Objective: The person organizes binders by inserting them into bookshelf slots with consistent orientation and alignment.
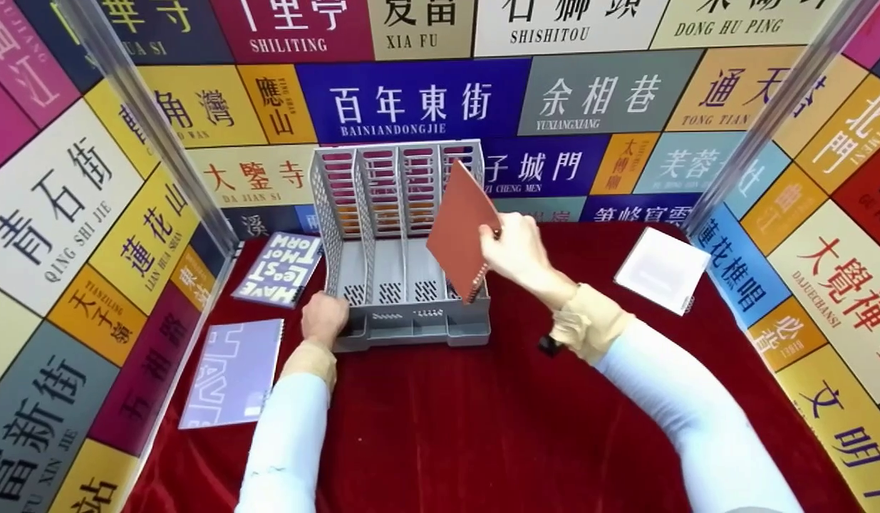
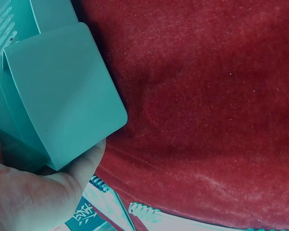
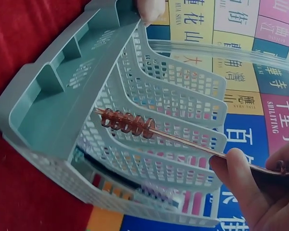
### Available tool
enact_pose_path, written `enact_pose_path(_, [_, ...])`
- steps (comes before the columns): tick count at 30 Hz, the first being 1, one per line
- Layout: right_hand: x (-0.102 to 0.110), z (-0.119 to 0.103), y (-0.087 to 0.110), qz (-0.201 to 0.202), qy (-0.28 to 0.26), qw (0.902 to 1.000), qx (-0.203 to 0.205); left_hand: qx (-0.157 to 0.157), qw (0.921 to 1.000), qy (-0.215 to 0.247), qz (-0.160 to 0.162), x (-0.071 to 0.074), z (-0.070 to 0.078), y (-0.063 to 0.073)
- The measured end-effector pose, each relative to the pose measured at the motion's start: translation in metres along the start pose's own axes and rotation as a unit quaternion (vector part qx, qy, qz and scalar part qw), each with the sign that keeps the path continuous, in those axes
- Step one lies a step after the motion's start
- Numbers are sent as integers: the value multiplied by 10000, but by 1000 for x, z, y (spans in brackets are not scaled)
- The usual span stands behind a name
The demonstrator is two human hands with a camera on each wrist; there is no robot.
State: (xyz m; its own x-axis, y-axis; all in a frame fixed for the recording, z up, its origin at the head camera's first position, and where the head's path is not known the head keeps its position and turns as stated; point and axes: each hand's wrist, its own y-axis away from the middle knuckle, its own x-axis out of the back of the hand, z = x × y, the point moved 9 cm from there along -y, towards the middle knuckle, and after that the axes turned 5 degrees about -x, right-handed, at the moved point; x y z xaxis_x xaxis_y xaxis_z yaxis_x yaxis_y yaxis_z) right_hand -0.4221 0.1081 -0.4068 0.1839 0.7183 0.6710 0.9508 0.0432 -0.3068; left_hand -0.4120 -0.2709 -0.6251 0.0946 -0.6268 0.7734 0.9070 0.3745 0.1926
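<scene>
A grey plastic file rack (image 1: 411, 326) with several upright compartments stands on the cloth. My left hand (image 1: 324, 318) grips its front left corner; in the left wrist view the thumb and fingers wrap that corner (image 2: 70, 96). A rust-brown spiral notebook (image 1: 462, 231) is pinched by its edge in my right hand (image 1: 516, 249). It hangs tilted over the rack's right side, its coil end low near the front rim. In the right wrist view its coil (image 3: 127, 123) is above the dividers, and another notebook with a purple coil (image 3: 159, 193) stands in the end compartment.
Left of the rack lie a notebook with white lettering (image 1: 279, 269) and a lilac notebook (image 1: 233, 370). A white notebook (image 1: 663, 271) lies at the right. Red cloth (image 1: 440, 427) covers the table, and printed panels (image 1: 411, 100) rise behind and at both sides.
</scene>
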Motion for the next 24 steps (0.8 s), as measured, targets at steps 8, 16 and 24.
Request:
enact_pose_path(8, [-27,3,-8,30,-734,9961,-479,11,10000,29,-37,0,0,1])
enact_pose_path(16, [-52,7,-17,314,-592,9942,-839,6,10000,-13,-51,-1,-1,-2])
enact_pose_path(24, [-75,5,-21,314,-635,9913,-1106,43,10000,-36,-69,-2,-1,-1])
